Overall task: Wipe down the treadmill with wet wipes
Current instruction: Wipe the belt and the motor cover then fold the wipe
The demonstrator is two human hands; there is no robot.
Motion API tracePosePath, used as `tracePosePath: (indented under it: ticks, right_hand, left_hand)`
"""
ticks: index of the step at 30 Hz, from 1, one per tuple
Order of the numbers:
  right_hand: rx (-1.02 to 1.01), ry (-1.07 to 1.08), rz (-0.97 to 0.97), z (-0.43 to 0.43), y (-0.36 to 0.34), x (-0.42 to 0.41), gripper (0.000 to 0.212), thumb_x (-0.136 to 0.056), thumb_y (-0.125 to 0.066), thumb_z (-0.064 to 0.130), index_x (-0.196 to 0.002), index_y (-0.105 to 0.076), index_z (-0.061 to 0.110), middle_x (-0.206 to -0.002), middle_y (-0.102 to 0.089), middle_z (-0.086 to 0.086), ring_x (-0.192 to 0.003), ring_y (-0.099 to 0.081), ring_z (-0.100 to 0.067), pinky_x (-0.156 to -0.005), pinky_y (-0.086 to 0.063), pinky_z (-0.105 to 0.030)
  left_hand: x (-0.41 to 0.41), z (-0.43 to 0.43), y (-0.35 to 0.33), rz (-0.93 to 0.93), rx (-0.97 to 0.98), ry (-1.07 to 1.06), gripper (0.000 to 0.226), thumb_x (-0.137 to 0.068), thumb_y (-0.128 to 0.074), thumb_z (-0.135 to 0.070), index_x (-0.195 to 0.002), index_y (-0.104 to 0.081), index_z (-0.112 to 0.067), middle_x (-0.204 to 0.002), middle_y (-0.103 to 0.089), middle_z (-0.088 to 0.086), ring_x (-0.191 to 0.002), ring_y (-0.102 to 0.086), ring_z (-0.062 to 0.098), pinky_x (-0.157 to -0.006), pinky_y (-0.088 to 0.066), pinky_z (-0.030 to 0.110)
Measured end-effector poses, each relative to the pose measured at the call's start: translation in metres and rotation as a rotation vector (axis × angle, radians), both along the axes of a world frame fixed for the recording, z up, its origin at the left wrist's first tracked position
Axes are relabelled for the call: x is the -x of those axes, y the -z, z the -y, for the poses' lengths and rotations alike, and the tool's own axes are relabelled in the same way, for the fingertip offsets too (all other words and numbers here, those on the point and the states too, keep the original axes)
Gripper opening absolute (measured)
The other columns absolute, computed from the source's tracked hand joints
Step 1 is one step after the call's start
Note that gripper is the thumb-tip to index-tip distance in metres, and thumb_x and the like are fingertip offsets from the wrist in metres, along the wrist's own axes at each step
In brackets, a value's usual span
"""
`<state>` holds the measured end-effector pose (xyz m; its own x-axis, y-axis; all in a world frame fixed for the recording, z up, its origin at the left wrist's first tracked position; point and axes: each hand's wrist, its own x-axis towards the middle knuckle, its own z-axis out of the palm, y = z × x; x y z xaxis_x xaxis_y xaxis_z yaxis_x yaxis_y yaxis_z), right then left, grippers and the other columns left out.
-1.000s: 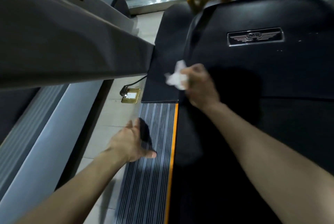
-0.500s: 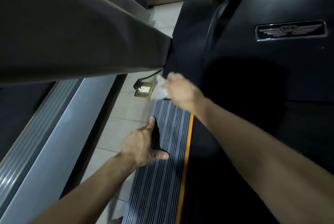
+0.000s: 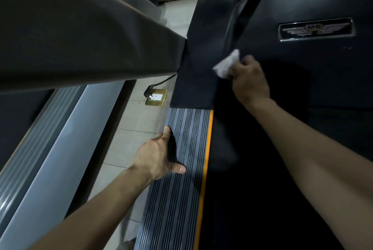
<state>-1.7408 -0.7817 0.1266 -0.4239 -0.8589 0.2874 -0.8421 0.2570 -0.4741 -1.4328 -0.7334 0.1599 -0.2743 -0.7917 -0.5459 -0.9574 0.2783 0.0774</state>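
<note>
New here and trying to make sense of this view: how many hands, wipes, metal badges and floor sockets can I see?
Bare hands: 2 (left hand, right hand)
Crumpled white wet wipe: 1
Silver winged metal badge: 1
Square brass floor socket: 1
Total: 5

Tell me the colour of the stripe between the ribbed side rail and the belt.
The stripe is orange, clearest in the head view.
</note>
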Motion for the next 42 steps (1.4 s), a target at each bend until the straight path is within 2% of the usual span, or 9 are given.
tracePosePath:
  ticks: [4,8,14,21,27,30,33,40,42]
  right_hand:
    - [0.135,-0.059,0.117,-0.037,0.026,-0.052,0.035,-0.086,-0.062,-0.004,-0.114,-0.072,0.015,-0.117,-0.056,-0.016,-0.097,-0.062,-0.035,-0.079,-0.049,-0.034]
    - [0.136,-0.320,0.010,-0.051,0.041,-0.037,0.041,-0.086,-0.067,-0.002,-0.121,-0.074,0.019,-0.120,-0.058,-0.010,-0.108,-0.061,-0.033,-0.093,-0.056,-0.036]
    - [0.076,0.555,0.043,-0.110,0.036,0.100,0.034,-0.099,-0.048,0.018,-0.129,-0.065,0.021,-0.129,-0.053,-0.009,-0.118,-0.050,-0.030,-0.098,-0.049,-0.041]
    - [0.054,-0.278,-0.287,-0.083,0.034,0.012,0.024,-0.097,-0.056,0.021,-0.114,-0.073,0.021,-0.131,-0.067,-0.010,-0.115,-0.058,-0.037,-0.107,-0.045,-0.046]
    - [-0.107,0.557,-0.180,-0.184,0.040,0.185,0.053,-0.111,-0.030,0.041,-0.149,-0.046,0.008,-0.165,-0.030,-0.029,-0.156,-0.025,-0.042,-0.130,-0.019,-0.052]
    - [0.023,0.222,-0.090,-0.151,0.040,0.120,0.050,-0.105,-0.050,0.039,-0.148,-0.057,0.015,-0.160,-0.046,-0.017,-0.149,-0.039,-0.029,-0.127,-0.029,-0.052]
    - [-0.031,-0.212,-0.307,-0.138,0.045,0.078,0.045,-0.107,-0.056,0.036,-0.148,-0.061,0.018,-0.163,-0.045,-0.018,-0.153,-0.037,-0.037,-0.128,-0.025,-0.052]
    - [-0.192,0.627,-0.202,-0.250,0.040,0.214,0.052,-0.110,-0.032,0.045,-0.150,-0.045,0.014,-0.167,-0.024,-0.027,-0.157,-0.017,-0.044,-0.129,-0.017,-0.058]
    - [-0.191,0.601,-0.191,-0.215,0.042,0.168,0.060,-0.108,-0.034,0.048,-0.151,-0.047,0.009,-0.165,-0.029,-0.031,-0.155,-0.022,-0.049,-0.130,-0.017,-0.057]
  left_hand:
    - [0.007,-0.001,-0.007,0.060,-0.015,-0.002,0.156,-0.049,-0.078,-0.076,-0.170,0.003,-0.017,-0.150,-0.059,0.011,-0.137,-0.058,0.033,-0.113,-0.050,0.043]
    - [0.011,0.000,-0.011,0.139,0.030,0.022,0.156,-0.050,-0.083,-0.078,-0.170,-0.003,-0.018,-0.136,-0.066,0.007,-0.127,-0.063,0.030,-0.105,-0.055,0.043]
    - [0.045,-0.010,-0.031,0.136,0.275,0.287,0.091,-0.085,-0.076,-0.065,-0.160,-0.038,-0.032,-0.159,-0.043,0.000,-0.139,-0.051,0.024,-0.113,-0.049,0.042]
    - [0.115,0.000,-0.015,0.048,0.458,0.515,0.081,-0.100,-0.056,-0.046,-0.168,-0.022,-0.019,-0.175,-0.019,0.009,-0.162,-0.016,0.026,-0.128,-0.021,0.039]
    - [0.196,0.002,0.014,-0.037,0.406,0.606,0.100,-0.098,-0.058,-0.041,-0.169,0.010,-0.021,-0.177,0.014,0.007,-0.164,0.010,0.024,-0.133,-0.009,0.043]
    - [0.220,0.005,0.023,-0.018,0.296,0.569,0.107,-0.094,-0.062,-0.038,-0.168,0.013,-0.018,-0.176,0.017,0.008,-0.164,0.011,0.026,-0.133,-0.011,0.044]
    - [0.227,0.006,0.030,0.027,0.280,0.544,0.115,-0.089,-0.067,-0.044,-0.168,0.012,-0.016,-0.176,0.017,0.008,-0.163,0.011,0.028,-0.133,-0.013,0.045]
    - [0.229,-0.001,0.035,0.028,0.321,0.575,0.115,-0.092,-0.059,-0.057,-0.166,0.018,-0.013,-0.175,0.019,0.012,-0.163,0.012,0.032,-0.133,-0.013,0.048]
    - [0.227,-0.001,0.037,0.019,0.332,0.580,0.116,-0.092,-0.060,-0.057,-0.166,0.018,-0.014,-0.175,0.019,0.012,-0.163,0.012,0.032,-0.133,-0.012,0.048]
